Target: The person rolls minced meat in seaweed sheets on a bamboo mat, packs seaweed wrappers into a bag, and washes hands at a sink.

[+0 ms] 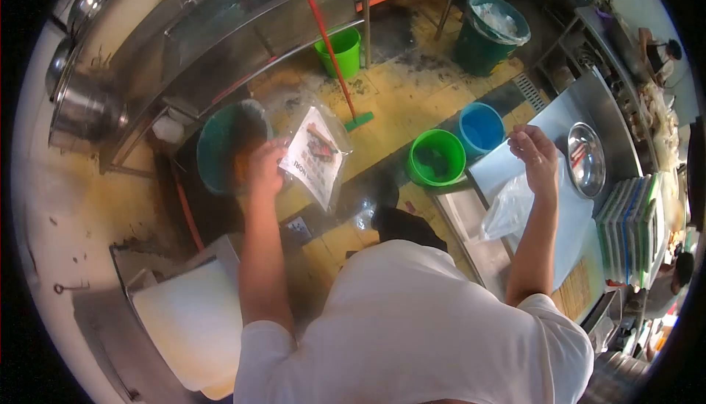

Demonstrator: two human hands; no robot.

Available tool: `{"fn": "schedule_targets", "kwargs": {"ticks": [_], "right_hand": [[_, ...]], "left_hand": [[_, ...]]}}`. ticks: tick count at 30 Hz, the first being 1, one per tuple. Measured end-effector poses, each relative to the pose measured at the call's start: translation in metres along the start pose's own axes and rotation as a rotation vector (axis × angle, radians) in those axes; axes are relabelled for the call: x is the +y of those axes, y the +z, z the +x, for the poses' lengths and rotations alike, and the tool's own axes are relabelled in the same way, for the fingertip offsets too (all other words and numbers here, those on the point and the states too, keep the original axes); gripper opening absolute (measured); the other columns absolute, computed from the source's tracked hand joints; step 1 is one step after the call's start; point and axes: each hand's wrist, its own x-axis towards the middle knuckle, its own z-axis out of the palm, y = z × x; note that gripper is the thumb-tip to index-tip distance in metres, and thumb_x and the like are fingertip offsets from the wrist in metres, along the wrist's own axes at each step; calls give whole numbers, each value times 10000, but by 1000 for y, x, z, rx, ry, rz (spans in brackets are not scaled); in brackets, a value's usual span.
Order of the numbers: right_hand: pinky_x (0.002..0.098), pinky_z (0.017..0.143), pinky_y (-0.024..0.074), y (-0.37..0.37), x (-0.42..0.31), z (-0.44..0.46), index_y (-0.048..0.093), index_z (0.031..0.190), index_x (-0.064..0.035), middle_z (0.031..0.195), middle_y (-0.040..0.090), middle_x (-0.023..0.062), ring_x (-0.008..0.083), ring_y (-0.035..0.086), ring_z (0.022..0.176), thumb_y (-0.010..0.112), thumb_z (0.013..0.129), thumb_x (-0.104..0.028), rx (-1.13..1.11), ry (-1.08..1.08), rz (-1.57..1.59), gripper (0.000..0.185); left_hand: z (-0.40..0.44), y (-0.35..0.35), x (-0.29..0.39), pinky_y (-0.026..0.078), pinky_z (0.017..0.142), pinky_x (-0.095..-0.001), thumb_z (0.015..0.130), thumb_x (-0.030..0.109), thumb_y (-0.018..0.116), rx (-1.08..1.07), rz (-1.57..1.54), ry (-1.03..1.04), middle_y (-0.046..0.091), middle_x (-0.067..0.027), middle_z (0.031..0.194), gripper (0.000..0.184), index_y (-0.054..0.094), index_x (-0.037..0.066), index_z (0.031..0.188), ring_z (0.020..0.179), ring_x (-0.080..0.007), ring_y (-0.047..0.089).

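Observation:
My left hand (266, 169) pinches the edge of a clear plastic nori packet (316, 155), held out over the floor. Its white label carries a food picture and the printed word NORI. Over on the counter side, my right hand (535, 158) is raised with its fingers curled together. Whether anything small sits in those fingers is too fine to make out. Just below that hand, a crumpled clear plastic bag (507, 209) lies on the pale blue-white counter top (562, 216). A steel bowl (586, 160) with reddish pieces in it stands beyond the hand.
Green (437, 158) and blue (482, 129) buckets stand by the counter. A dark green bin (220, 147) is beyond my left hand; a lined bin (489, 36) stands farther back. A red-handled broom (327, 44) crosses the floor. Cutting boards (625, 231) stand at right. Other people work there.

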Motion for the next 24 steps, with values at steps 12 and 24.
{"fn": "schedule_targets", "kwargs": {"ticks": [12, 24], "right_hand": [[277, 829, 511, 73, 7, 141, 672, 1129, 12, 969, 695, 39, 123, 636, 900, 657, 979, -145, -146, 103, -140, 219], [333, 819, 520, 122, 42, 148, 625, 1161, 30, 1008, 700, 100, 182, 666, 943, 687, 969, -196, 0, 214, -487, 303]], "left_hand": [[136, 92, 61, 525, 805, -303, 808, -60, 564, -74, 201, -5, 686, -119, 1001, 297, 663, -88, 1087, 880, -190, 659], [328, 172, 35, 503, 734, -249, 809, -48, 595, -403, 189, -95, 700, -65, 952, 253, 703, -42, 1038, 814, -124, 640]]}}
